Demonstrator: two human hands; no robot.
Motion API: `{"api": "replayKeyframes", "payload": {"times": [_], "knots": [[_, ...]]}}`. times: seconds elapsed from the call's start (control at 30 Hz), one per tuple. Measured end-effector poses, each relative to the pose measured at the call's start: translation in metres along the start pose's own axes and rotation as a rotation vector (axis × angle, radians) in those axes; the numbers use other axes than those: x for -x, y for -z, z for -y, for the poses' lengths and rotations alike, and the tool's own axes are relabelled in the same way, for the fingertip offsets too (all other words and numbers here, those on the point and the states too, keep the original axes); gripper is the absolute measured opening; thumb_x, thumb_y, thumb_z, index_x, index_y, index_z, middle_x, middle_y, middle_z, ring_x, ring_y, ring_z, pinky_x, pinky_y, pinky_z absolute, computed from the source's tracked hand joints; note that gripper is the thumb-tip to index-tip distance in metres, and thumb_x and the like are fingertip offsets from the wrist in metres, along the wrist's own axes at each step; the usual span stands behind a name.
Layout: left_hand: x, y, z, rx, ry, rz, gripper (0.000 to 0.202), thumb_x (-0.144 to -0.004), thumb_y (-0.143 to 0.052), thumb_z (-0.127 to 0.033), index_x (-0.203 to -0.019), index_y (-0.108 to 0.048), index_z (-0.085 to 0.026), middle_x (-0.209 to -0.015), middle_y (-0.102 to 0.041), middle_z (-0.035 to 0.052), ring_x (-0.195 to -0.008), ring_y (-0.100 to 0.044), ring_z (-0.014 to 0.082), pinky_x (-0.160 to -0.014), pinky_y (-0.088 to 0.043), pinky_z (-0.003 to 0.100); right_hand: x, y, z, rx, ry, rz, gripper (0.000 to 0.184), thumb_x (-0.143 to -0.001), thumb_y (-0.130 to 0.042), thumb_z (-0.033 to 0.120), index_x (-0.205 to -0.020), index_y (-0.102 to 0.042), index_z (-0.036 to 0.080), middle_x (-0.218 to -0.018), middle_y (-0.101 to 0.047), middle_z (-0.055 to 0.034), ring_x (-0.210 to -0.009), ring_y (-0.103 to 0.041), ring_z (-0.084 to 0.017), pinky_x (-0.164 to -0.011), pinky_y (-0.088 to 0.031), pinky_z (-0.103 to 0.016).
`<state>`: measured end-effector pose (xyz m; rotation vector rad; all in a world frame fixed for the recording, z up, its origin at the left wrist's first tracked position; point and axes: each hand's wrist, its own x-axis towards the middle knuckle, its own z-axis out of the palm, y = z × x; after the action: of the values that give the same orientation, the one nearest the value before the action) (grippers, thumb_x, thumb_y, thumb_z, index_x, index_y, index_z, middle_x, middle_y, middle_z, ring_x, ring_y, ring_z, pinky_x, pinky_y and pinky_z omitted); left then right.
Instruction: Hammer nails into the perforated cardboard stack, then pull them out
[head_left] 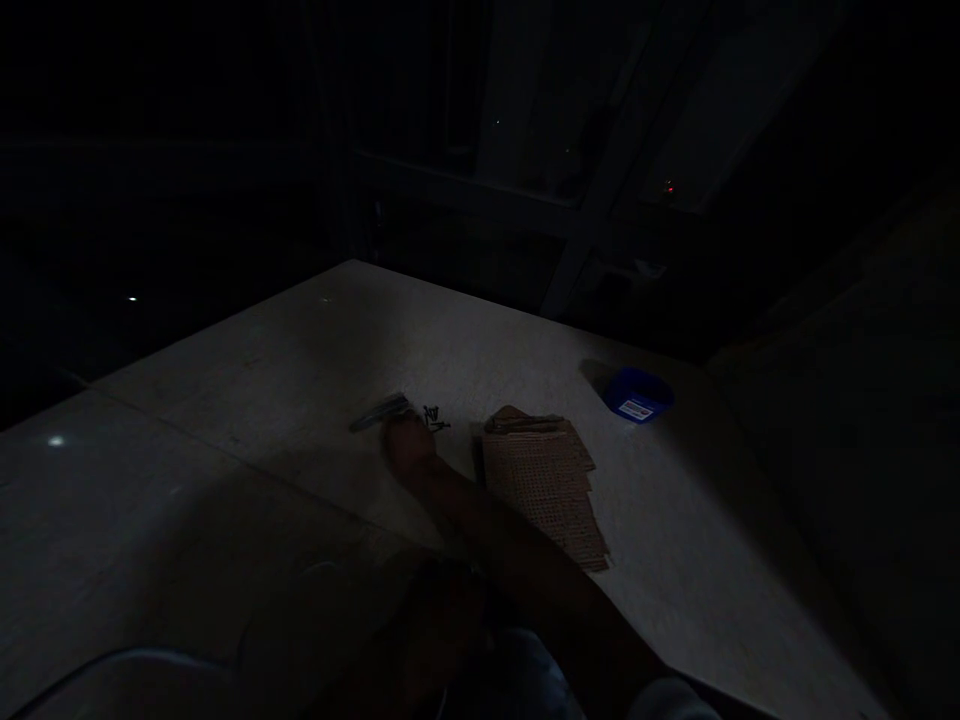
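Observation:
The light is very dim. My right hand (409, 445) reaches out over the pale surface, fingers closed at the near end of a slim grey, metal-looking object (379, 410). That object is blurred, so its kind cannot be made out. Just right of the fingers lies a small heap of dark screws or nails (431, 415). Under and beside my right forearm is a stack of brown corrugated cardboard pieces (536, 490) with ragged edges. My left hand (450, 595) is low in front of my body, in deep shadow, and its fingers do not show.
A blue plastic tub (637, 395) with a white label stands at the right, beyond the cardboard. A thin cable (127, 655) curves at the lower left. The pale tabletop (247, 370) has a seam across it and ends at a far corner, with darkness behind.

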<state>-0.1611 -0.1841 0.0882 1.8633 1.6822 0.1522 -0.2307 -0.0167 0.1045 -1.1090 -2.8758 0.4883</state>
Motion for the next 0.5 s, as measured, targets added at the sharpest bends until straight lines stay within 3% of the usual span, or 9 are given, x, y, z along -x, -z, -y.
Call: {"api": "replayKeyframes", "payload": {"times": [0.17, 0.27, 0.4, 0.5], "knots": [[-0.003, -0.002, 0.004, -0.041, -0.002, 0.021, 0.034, -0.096, -0.062, -0.038, -0.124, -0.061, -0.019, -0.125, -0.063, 0.0099, -0.107, -0.064, 0.0225, -0.09, -0.056, 0.042, 0.015, 0.023, -0.006, -0.026, -0.02, -0.104, 0.038, -0.106, -0.031, 0.018, -0.121, -0.064, 0.007, -0.118, -0.068, -0.02, -0.107, -0.067, -0.025, -0.084, -0.055, -0.033], [-0.006, -0.004, 0.008, -0.074, -0.008, 0.033, 0.031, -0.091, -0.067, -0.041, -0.111, -0.067, -0.018, -0.111, -0.068, 0.0097, -0.098, -0.066, 0.0235, -0.087, -0.055, 0.043, 0.032, 0.05, -0.023, -0.045, -0.031, -0.173, 0.037, -0.108, -0.03, 0.024, -0.121, -0.063, 0.011, -0.118, -0.068, -0.0151, -0.105, -0.066, -0.023, -0.087, -0.053, -0.031], [-0.012, -0.002, 0.011, -0.099, -0.04, 0.007, 0.022, -0.077, -0.075, -0.037, -0.095, -0.072, -0.025, -0.098, -0.074, 0.0109, -0.091, -0.069, 0.0305, -0.084, -0.054, 0.044, 0.074, 0.087, -0.076, -0.07, -0.065, -0.258, 0.033, -0.107, -0.039, 0.03, -0.12, -0.063, 0.012, -0.119, -0.066, -0.0144, -0.107, -0.064, -0.023, -0.092, -0.049, -0.03], [-0.018, 0.002, 0.01, -0.1, -0.075, -0.055, 0.03, -0.082, -0.067, -0.035, -0.111, -0.07, -0.03, -0.115, -0.072, 0.0102, -0.107, -0.067, 0.0312, -0.092, -0.053, 0.044, 0.12, 0.104, -0.135, -0.078, -0.212, -0.3, 0.031, -0.106, -0.041, 0.03, -0.12, -0.064, 0.015, -0.118, -0.066, -0.0128, -0.103, -0.064, -0.021, -0.089, -0.047, -0.029]]}}
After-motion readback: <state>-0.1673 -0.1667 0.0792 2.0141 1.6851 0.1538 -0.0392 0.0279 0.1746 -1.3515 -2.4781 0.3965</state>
